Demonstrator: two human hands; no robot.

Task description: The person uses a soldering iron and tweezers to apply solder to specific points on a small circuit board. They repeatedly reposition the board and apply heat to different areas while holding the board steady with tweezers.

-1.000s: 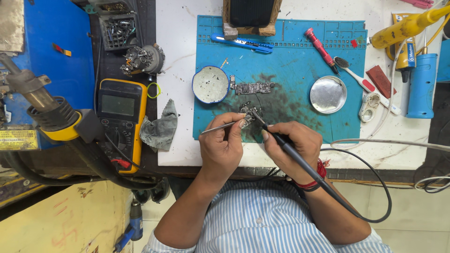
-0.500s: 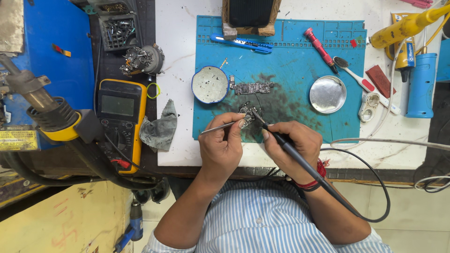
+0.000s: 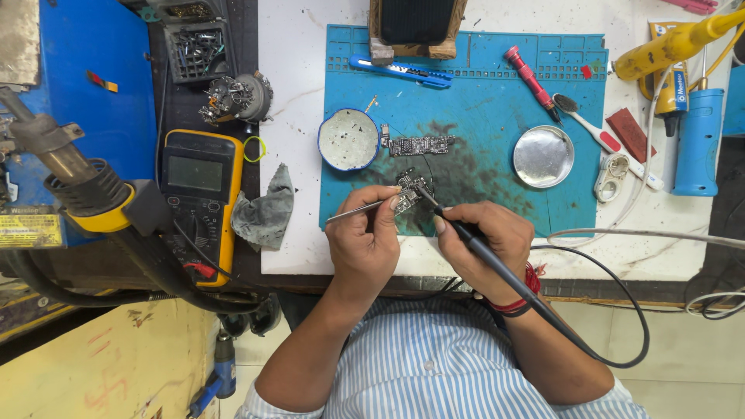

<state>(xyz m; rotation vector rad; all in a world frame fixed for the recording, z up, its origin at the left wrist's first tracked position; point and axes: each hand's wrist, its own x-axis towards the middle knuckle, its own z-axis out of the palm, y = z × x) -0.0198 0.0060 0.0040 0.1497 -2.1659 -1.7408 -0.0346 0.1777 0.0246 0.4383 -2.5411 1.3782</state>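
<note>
**Soldering work on a small circuit board**

While the left hand point(image 3: 365, 240) pinches a pair of thin metal tweezers point(image 3: 358, 210) between thumb and forefinger, the right hand point(image 3: 485, 244) grips a black soldering iron point(image 3: 477, 247) like a pen, its fingers wrapped tight around the barrel. Both tools meet at a small circuit board point(image 3: 409, 190) that lies on the blue work mat point(image 3: 481, 101), just above the knuckles of the two hands. The tweezers lie nearly level, their tips at the board's left edge; the iron slants up and to the left, its tip touching the board from the right. The iron's black cable point(image 3: 613, 310) loops away to the right and back under the forearm, past a red band on the right wrist.

A second, longer circuit board point(image 3: 419, 145) rests on the mat a little above the first. Just left of it, overlapping the mat's edge, sits a round white dish with a blue rim point(image 3: 348, 140). To the right lies a round metal tin lid point(image 3: 543, 156), well apart from the hands. Near the mat's top edge lie a blue utility knife point(image 3: 400, 71) and a red-handled screwdriver point(image 3: 529, 74).

Left of the mat, on the white table point(image 3: 291, 77), a crumpled grey cloth point(image 3: 265, 209) lies beside a yellow multimeter point(image 3: 198, 202). A hot-air gun with a yellow collar point(image 3: 74, 182) juts in from the far left. A yellow tool point(image 3: 671, 45) and a blue cylinder-shaped tool point(image 3: 697, 143) lie at the table's right end.
</note>
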